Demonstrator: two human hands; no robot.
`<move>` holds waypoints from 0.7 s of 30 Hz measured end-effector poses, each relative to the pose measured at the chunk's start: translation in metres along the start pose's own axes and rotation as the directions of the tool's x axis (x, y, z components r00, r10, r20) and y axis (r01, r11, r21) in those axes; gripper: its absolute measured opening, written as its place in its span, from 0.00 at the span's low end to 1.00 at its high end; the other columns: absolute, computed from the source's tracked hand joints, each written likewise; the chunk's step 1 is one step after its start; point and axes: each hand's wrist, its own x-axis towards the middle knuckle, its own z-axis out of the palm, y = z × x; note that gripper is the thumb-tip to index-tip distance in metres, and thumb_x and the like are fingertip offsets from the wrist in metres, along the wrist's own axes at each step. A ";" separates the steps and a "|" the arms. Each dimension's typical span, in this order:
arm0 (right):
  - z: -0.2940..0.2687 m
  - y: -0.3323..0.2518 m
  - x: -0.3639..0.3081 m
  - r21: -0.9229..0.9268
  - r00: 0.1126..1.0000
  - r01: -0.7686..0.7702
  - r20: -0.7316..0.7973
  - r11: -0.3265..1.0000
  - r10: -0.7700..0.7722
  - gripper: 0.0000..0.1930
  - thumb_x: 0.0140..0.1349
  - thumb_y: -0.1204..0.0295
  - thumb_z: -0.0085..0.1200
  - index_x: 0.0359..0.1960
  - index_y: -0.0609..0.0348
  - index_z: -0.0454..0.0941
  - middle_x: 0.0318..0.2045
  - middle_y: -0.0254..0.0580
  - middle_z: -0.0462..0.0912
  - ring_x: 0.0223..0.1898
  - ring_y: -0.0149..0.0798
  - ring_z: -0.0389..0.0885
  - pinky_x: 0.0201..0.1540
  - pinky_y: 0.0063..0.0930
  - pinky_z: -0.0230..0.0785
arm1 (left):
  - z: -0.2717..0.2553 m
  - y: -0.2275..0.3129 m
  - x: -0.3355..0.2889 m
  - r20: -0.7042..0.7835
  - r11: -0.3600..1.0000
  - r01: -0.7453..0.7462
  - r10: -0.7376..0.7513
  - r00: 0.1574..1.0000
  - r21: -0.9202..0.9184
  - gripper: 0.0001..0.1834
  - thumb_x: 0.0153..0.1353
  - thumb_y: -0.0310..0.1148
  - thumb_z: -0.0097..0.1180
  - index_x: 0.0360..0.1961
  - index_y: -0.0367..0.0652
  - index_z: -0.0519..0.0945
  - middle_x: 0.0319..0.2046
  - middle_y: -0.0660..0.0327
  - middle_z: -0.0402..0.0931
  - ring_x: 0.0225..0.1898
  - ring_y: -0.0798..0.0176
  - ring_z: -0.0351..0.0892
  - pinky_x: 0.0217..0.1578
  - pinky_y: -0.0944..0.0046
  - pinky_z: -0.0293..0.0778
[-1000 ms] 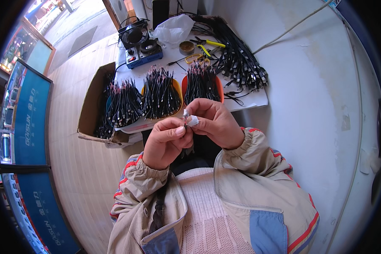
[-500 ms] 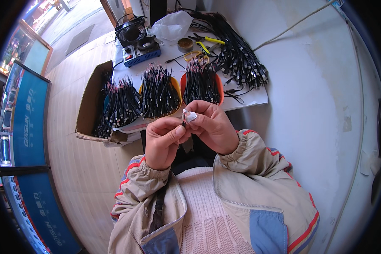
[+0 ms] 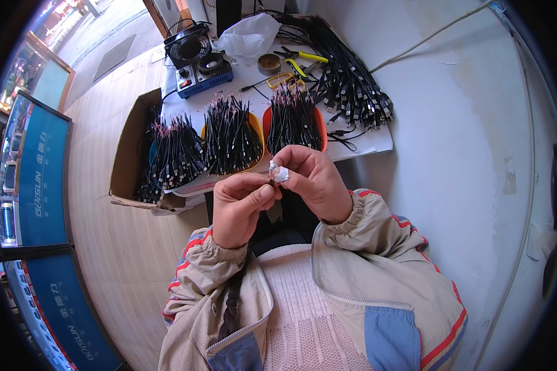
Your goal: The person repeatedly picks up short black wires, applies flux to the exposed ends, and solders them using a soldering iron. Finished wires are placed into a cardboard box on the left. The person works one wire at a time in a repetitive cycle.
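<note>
Close together in front of my chest, both hands work on the stripped end of a thin black cable. My left hand is closed, thumb and forefinger pinching the cable just below its bare wires. Opposite it, my right hand pinches at the wire ends with thumb and forefinger. A small white patch, like tape or paper, covers the tip of the right thumb. The fingertips partly hide the wires. Beyond my hands, black USB cables stand in bunches in a red container and a yellow container.
Left of these, more cables fill a teal container and a cardboard box. Farther back are a blue device with a fan, a plastic bag, a round tin, yellow-handled pliers, yellow scissors and a cable pile.
My fingers shift slightly at the wire ends, and the white patch on the right thumb turns a little more into view. Both hands keep their pinch.
</note>
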 end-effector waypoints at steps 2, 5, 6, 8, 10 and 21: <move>-0.007 -0.002 0.003 -0.064 0.999 -0.039 0.019 0.997 0.040 0.12 0.63 0.72 0.55 0.45 0.62 0.71 0.36 0.33 0.77 0.35 0.25 0.76 0.41 0.17 0.71 | -0.001 0.001 -0.001 -0.007 0.993 -0.012 0.013 1.000 0.120 0.07 0.59 0.20 0.59 0.39 0.31 0.81 0.30 0.55 0.81 0.27 0.72 0.74 0.28 0.75 0.68; -0.018 0.001 0.008 0.162 0.968 -0.240 0.116 0.957 0.223 0.16 0.61 0.73 0.53 0.50 0.61 0.68 0.39 0.35 0.75 0.36 0.26 0.75 0.43 0.22 0.72 | -0.002 0.000 -0.002 0.034 0.881 -0.125 0.122 0.992 0.457 0.08 0.60 0.19 0.57 0.41 0.31 0.81 0.29 0.58 0.80 0.26 0.74 0.72 0.27 0.75 0.68; -0.022 0.004 0.009 0.282 0.941 -0.329 0.177 0.901 0.288 0.17 0.61 0.74 0.52 0.51 0.61 0.68 0.40 0.35 0.74 0.37 0.26 0.75 0.43 0.23 0.72 | -0.002 -0.002 -0.002 0.067 0.864 -0.154 0.140 0.988 0.479 0.08 0.60 0.19 0.57 0.40 0.30 0.81 0.29 0.57 0.80 0.26 0.73 0.73 0.26 0.75 0.68; -0.023 0.016 0.011 0.510 0.870 -0.491 0.252 0.706 0.424 0.19 0.60 0.73 0.52 0.53 0.57 0.66 0.41 0.36 0.72 0.38 0.29 0.75 0.45 0.28 0.71 | -0.002 -0.007 0.000 0.122 0.832 -0.220 0.183 0.976 0.509 0.07 0.59 0.18 0.57 0.39 0.29 0.80 0.28 0.55 0.81 0.25 0.71 0.75 0.25 0.75 0.68; -0.027 0.023 0.009 0.530 0.904 -0.425 0.212 0.734 0.370 0.17 0.63 0.71 0.53 0.52 0.57 0.67 0.39 0.34 0.74 0.35 0.28 0.75 0.42 0.23 0.71 | -0.003 -0.009 0.005 0.073 0.855 -0.182 0.167 0.983 0.486 0.07 0.61 0.20 0.56 0.40 0.30 0.80 0.28 0.56 0.80 0.24 0.73 0.73 0.24 0.76 0.66; -0.131 0.021 0.061 -0.911 0.845 -0.394 -0.307 -0.121 -0.437 0.07 0.55 0.69 0.59 0.30 0.60 0.80 0.24 0.45 0.82 0.26 0.42 0.82 0.30 0.31 0.72 | -0.005 -0.015 0.021 -0.079 0.954 -0.078 0.105 0.991 0.291 0.08 0.65 0.24 0.53 0.42 0.31 0.78 0.27 0.59 0.79 0.22 0.75 0.68 0.22 0.76 0.62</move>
